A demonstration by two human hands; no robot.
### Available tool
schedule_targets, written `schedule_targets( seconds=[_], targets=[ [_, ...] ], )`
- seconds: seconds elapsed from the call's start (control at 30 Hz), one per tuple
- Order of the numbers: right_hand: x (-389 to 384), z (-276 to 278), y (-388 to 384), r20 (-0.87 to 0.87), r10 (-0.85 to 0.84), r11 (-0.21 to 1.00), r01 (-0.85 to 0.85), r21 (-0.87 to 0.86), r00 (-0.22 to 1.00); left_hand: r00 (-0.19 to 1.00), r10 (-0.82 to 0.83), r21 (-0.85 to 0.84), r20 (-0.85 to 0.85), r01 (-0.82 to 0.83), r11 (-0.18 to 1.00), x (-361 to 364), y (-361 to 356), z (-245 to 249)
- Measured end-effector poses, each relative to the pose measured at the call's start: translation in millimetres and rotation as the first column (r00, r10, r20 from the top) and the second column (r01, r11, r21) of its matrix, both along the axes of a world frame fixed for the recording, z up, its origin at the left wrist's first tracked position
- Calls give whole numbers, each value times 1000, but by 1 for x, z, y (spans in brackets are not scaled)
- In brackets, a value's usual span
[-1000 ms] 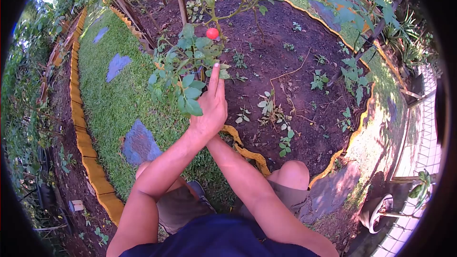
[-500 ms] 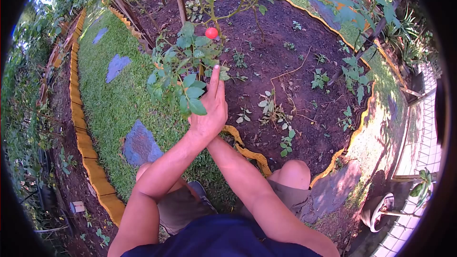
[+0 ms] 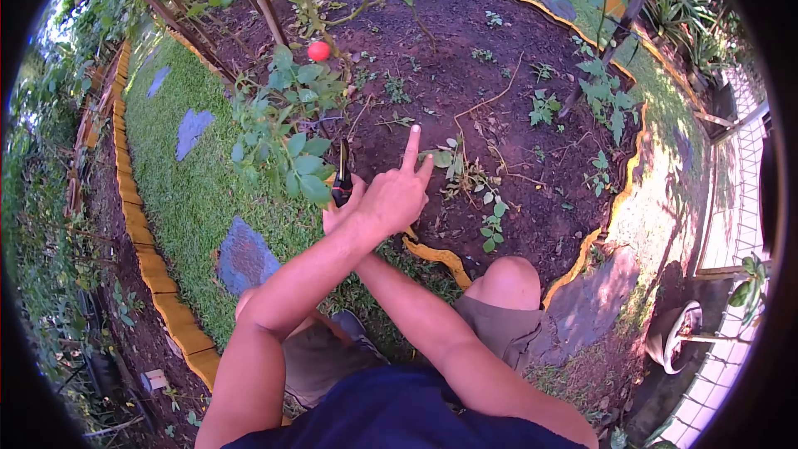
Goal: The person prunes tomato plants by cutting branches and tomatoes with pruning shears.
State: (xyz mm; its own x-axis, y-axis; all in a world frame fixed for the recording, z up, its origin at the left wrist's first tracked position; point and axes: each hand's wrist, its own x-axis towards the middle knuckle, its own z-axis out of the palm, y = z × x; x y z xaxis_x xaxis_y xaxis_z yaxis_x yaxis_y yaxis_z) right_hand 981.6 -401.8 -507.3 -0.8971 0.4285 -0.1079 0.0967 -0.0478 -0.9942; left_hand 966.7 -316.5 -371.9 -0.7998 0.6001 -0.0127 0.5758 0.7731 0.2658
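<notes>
My forearms cross, the left over the right. My left hand is over the dark soil, two fingers stretched out and spread; a green leaf shows right by the shorter fingertip. Lower and to its left, my right hand, partly hidden by the left wrist, grips pruning shears with black and yellow parts, pointing up. Close beside the shears is a leafy bush. Above it hangs a round red fruit on a stem.
Yellow scalloped edging borders the soil bed, where small plants grow. Wooden stakes stand at the back left. Grass with flat stones lies to the left. A white pot stands at the lower right.
My left hand has moved right and down, away from the bush, and its fingers have spread. The shears in my right hand now show. The view has shifted slightly.
</notes>
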Motion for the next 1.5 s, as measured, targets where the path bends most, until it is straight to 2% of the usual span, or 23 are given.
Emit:
schedule_targets(
  seconds=[0.03,0.07,0.2,0.27,0.33,0.4,0.43,0.57,0.67,0.7,0.8,0.83,0.93,1.03,1.13,1.33,1.43,1.5],
  targets=[
    [-2,-18,-4,-97,-91,983,105,153,991,998,-55,-56,17,56,997,0,-1,5],
    [-4,-22,-2,-80,-109,985,118,129,991,993,-110,-113,37,113,987,2,-3,11],
    [-6,14,39,109,-38,997,45,-61,993,981,-188,95,47,183,978,13,-25,26],
    [-6,38,63,186,28,990,-1,-144,982,992,-104,25,-68,105,994,8,-32,53],
    [-13,50,75,210,59,984,-22,-174,976,960,-51,-101,-274,24,995,-9,-37,73],
    [-21,41,70,163,5,988,21,-155,987,927,-16,-241,-374,-81,967,-26,-38,85],
    [-23,41,70,136,-23,989,43,-145,990,912,38,-324,-408,-184,928,-32,-39,84],
    [-21,56,76,108,17,990,-2,-140,994,874,377,-478,-307,-484,733,-57,-29,91],
    [-22,61,83,45,88,987,-81,-138,995,861,331,-439,-387,-487,755,-71,-46,86],
    [-22,66,86,8,65,996,-64,-68,998,866,300,-425,-399,-465,776,-76,-57,86],
    [-27,71,98,-8,160,986,-159,53,987,896,235,-389,-376,-383,838,-86,-78,91],
    [-30,73,102,3,200,977,-200,78,980,897,169,-390,-410,-339,856,-90,-83,92],
    [-34,84,116,15,276,948,-275,163,961,925,308,-276,-224,-363,890,-93,-82,97],
    [-39,87,121,-20,259,930,-244,274,966,902,433,-130,13,-427,895,-86,-65,106],
    [-42,90,124,31,322,883,-313,350,946,865,492,-125,99,-480,868,-82,-53,113],
    [-39,96,116,102,368,827,-376,418,924,886,462,-128,39,-454,882,-85,-64,111],
    [-40,98,110,65,368,830,-360,426,927,884,465,-128,53,-455,881,-89,-71,109],
    [-40,100,106,51,355,830,-340,442,933,924,380,-140,-45,-382,913,-92,-82,102]
  ],
)
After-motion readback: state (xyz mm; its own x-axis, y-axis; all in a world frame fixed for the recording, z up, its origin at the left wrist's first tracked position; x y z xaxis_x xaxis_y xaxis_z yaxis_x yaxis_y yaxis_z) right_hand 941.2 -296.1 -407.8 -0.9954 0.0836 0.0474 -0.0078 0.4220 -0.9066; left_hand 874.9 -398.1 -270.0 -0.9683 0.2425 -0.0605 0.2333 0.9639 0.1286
